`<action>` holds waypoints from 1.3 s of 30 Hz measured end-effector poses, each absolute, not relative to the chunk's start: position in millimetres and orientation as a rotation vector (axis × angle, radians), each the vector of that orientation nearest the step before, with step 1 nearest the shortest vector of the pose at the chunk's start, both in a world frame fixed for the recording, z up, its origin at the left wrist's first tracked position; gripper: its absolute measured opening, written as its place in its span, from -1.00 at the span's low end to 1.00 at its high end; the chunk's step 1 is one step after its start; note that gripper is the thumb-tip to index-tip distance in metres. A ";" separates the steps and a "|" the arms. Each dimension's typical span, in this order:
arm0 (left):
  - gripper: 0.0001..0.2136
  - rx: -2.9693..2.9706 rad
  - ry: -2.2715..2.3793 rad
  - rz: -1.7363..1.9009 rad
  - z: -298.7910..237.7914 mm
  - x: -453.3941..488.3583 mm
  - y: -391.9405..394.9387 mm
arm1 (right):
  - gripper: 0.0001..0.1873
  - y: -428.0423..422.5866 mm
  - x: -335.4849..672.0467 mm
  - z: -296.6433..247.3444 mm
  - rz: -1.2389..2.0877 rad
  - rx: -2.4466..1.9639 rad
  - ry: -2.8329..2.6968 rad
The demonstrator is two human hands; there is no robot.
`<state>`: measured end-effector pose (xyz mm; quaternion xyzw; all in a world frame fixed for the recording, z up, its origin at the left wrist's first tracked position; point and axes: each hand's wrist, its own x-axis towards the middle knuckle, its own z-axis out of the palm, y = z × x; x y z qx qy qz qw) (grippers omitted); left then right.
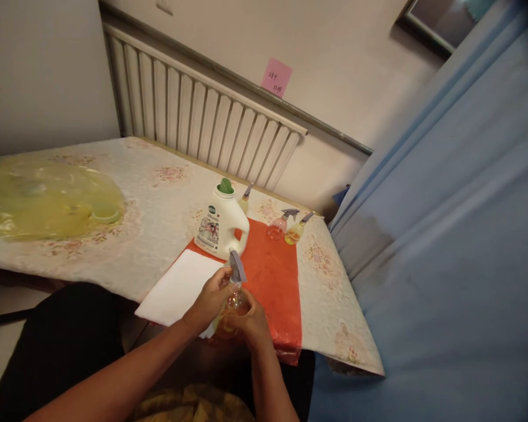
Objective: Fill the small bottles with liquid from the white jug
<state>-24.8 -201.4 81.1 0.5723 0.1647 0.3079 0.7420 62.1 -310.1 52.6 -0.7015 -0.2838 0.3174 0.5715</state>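
Note:
A small clear spray bottle with yellowish liquid and a grey trigger head is held upright over the table's near edge. My left hand is closed around its neck, just under the trigger. My right hand is wrapped around the bottle's body from the right. Behind them stands a white detergent jug with a green cap on the orange mat. A white cloth lies to the left of my hands.
Three more small spray bottles stand at the back: one behind the jug, a pink one and a yellow one. A yellow-green plastic cover lies far left. A radiator runs behind; blue fabric hangs right.

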 end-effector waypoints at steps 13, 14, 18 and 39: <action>-0.76 1.204 0.301 0.522 76.6 -28.6 -194.4 | -0.37 -312.2 61.8 56.4 0.778 -1.552 -0.629; -0.76 1.205 0.290 0.518 76.4 -29.0 -194.2 | -0.37 -312.2 62.1 55.9 0.785 -1.543 -0.629; -0.71 1.218 0.283 0.538 79.7 -28.5 -197.1 | -0.32 -311.1 62.5 54.0 0.796 -1.534 -0.632; -0.61 1.160 0.198 0.346 68.6 -23.1 -180.9 | -0.34 -313.4 64.1 64.4 0.822 -1.586 -0.646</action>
